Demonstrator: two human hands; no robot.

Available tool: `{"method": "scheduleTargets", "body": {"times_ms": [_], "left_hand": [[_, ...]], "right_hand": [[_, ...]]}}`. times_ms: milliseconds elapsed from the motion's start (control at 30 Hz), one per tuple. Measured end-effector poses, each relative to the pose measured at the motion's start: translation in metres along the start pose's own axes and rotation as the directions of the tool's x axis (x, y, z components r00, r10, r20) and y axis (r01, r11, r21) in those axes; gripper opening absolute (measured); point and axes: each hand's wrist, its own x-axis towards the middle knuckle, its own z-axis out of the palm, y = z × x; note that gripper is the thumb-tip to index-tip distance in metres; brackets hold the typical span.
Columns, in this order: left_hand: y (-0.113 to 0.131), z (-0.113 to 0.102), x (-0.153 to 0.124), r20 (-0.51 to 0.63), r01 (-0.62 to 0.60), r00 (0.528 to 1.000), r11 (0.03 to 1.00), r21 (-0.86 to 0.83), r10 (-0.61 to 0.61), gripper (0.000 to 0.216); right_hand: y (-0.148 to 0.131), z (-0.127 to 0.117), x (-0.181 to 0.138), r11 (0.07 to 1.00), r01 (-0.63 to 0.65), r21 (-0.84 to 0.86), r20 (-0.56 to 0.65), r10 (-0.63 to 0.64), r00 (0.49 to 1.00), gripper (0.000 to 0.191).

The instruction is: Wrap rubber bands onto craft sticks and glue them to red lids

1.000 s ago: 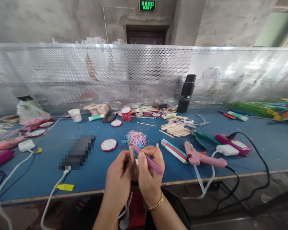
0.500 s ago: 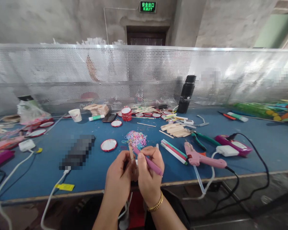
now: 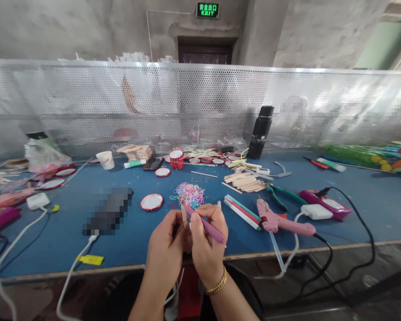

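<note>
My left hand [image 3: 165, 249] is closed around a small wooden stick [image 3: 183, 211] that stands upright between its fingers. My right hand [image 3: 207, 243], with a gold bracelet at the wrist, grips a pink pen [image 3: 205, 224] whose tip touches the stick near its top. Both hands hover over the near edge of the blue table [image 3: 127, 249]. Just beyond them lies a heap of coloured rubber bands [image 3: 189, 194].
A pink glue gun [image 3: 282, 221] and several markers [image 3: 242, 210] lie right of the hands. A red-rimmed round lid [image 3: 151, 202] sits to the left, wooden sticks [image 3: 245, 180], green pliers [image 3: 284, 193] and a black bottle [image 3: 260, 132] farther back. Cables trail over the edge. A perforated metal screen [image 3: 87, 102] backs the table.
The hands have held their place, and the pen tip has shifted only slightly against the stick. The view has drifted a little.
</note>
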Motion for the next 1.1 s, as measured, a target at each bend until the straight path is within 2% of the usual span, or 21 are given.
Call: {"method": "scheduleTargets", "body": {"times_ms": [433,633,767,900,967,1100], "left_hand": [[0.000,0.000,0.000,-0.007,-0.009,1.000,0.998,0.066,0.009,0.020],[-0.002,-0.001,0.002,-0.008,-0.015,1.000,0.996,0.092,0.015,0.024],[-0.002,-0.002,0.003,-0.015,-0.027,0.999,0.993,0.116,0.029,0.024],[0.001,-0.002,0.004,-0.038,-0.046,0.998,0.995,0.086,0.050,0.026],[0.003,-0.003,0.004,-0.044,-0.058,0.997,0.996,0.064,0.061,0.027],[0.006,-0.004,0.004,-0.020,-0.075,0.997,0.996,0.049,0.076,0.026]], "right_hand": [[0.000,-0.002,0.002,1.000,-0.011,0.015,-0.003,0.011,1.000,0.011],[-0.002,0.000,0.002,0.996,-0.049,0.070,-0.095,0.055,0.994,0.009],[0.001,0.002,0.003,0.994,-0.070,0.082,-0.022,0.072,0.997,0.018],[0.003,0.001,0.005,0.996,-0.089,-0.023,0.028,0.089,0.996,0.013],[0.002,0.001,0.007,0.996,-0.071,-0.049,0.050,0.073,0.996,0.017],[-0.001,0.001,0.010,0.995,-0.097,0.016,0.104,0.095,0.990,0.022]]}}
